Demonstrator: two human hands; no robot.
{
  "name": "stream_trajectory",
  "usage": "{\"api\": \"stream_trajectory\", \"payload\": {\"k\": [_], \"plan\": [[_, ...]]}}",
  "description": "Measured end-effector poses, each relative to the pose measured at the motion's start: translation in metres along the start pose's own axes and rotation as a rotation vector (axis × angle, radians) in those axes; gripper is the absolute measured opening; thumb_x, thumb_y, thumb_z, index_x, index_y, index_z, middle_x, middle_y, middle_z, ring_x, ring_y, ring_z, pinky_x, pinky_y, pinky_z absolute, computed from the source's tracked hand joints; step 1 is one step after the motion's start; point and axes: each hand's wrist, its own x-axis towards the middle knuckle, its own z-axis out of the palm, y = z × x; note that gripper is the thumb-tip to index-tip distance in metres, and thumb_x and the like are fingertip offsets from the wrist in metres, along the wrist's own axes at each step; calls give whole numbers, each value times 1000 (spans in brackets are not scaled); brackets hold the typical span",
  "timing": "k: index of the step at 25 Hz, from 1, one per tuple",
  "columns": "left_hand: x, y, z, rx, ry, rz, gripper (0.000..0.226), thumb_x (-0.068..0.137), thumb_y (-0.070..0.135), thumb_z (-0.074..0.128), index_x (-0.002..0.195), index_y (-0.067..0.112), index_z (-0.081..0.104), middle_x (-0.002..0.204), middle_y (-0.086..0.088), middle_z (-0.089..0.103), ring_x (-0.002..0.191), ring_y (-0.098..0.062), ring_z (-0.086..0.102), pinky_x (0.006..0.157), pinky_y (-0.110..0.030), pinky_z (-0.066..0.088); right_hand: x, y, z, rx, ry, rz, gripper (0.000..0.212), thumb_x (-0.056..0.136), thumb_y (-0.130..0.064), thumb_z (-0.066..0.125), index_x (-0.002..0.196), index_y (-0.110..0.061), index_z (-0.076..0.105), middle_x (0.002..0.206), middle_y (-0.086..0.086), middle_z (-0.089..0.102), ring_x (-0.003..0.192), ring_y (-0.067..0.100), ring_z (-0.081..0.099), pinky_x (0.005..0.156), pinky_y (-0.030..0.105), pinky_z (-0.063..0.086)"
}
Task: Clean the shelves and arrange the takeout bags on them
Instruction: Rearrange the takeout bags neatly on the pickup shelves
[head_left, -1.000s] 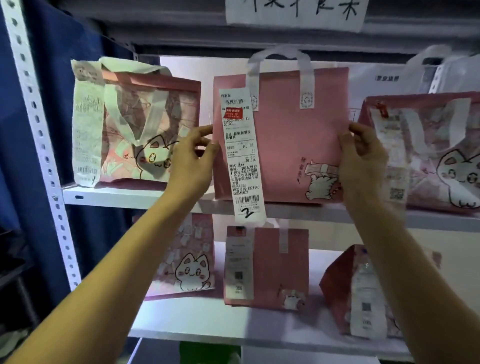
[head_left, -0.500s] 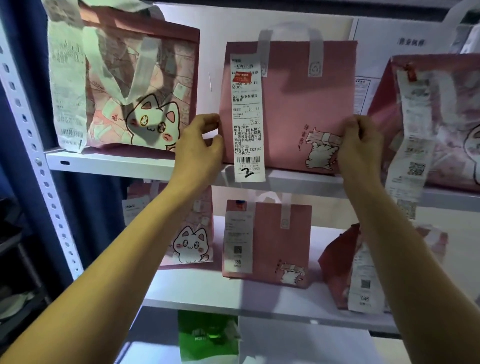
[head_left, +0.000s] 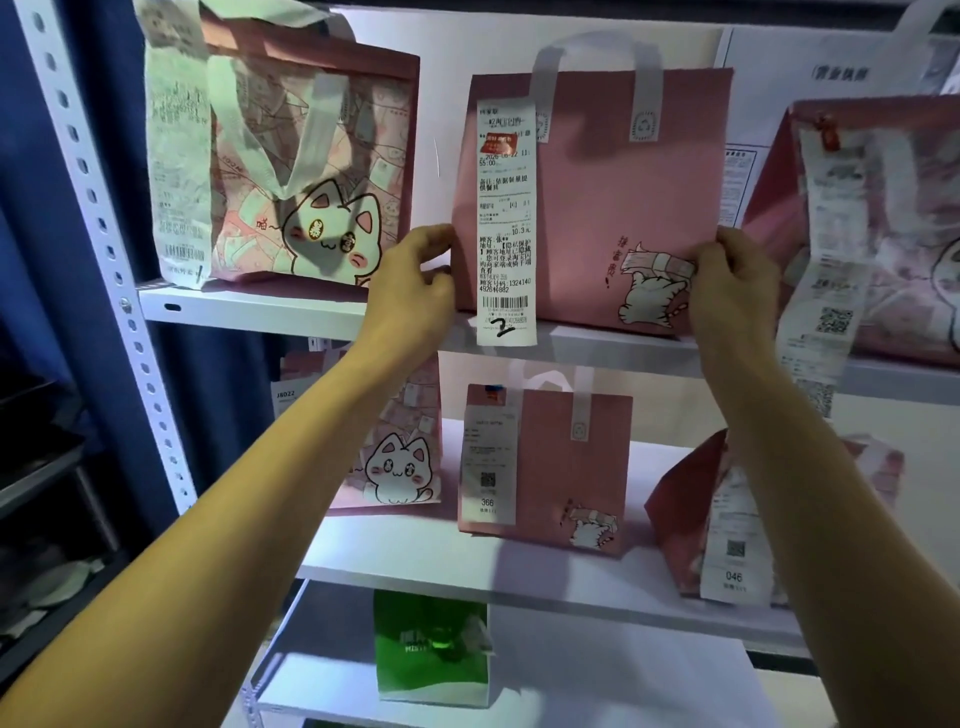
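1. The plain pink non-woven takeout bag with white loop handles and a small cat print stands upright on the upper white metal shelf, in the middle of the row, its base at the shelf's near edge.
2. The left hand is at the bag's lower left edge; its fingers are curled and pinch that edge against the thumb.
3. The right hand is at the bag's lower right edge, over the cat print; its fingers are curled tight and grip the edge.
4. A long white printed receipt with a handwritten "2" at its foot hangs down the bag's left front and reaches past the shelf edge.
5. To the left on the same shelf stands a pink patterned bag with a large white cat face, apart from the held bag; a receipt hangs on its left side.
6. To the right stands another pink patterned bag with a long receipt, just beside the right hand.
7. On the lower white shelf stand three more pink bags: a cat-face one on the left, a plain one in the middle and a tilted one on the right.
8. Below that, a green bag stands on a further shelf.
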Motion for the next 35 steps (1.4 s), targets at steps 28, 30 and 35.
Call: {"api": "stream_trajectory", "payload": {"k": [28,30,35], "plan": [[-198,-97,-48,116,-52,-308,34,98,4,48,110,28,68,111,15,71,108,-2,63,96,-35,55,-224,121,38,-21,-408,268,28,100,-10,56,126,-19,62,116,-8,67,100,-8,62,81,9,50],[-196,-109,-50,127,-35,-340,34,98,3,48,109,27,69,110,15,71,106,-2,64,95,-35,55,-227,133,52,-21,-460,305,29,101,-11,56,128,-19,62,117,-7,66,105,-5,59,88,13,46],[-183,-143,-54,132,40,-400,34,97,1,47,108,25,69,107,13,72,104,-3,64,94,-38,55,-227,158,83,0,-546,401,25,101,-14,56,121,-26,64,115,-11,68,105,-1,62,95,27,50]]}}
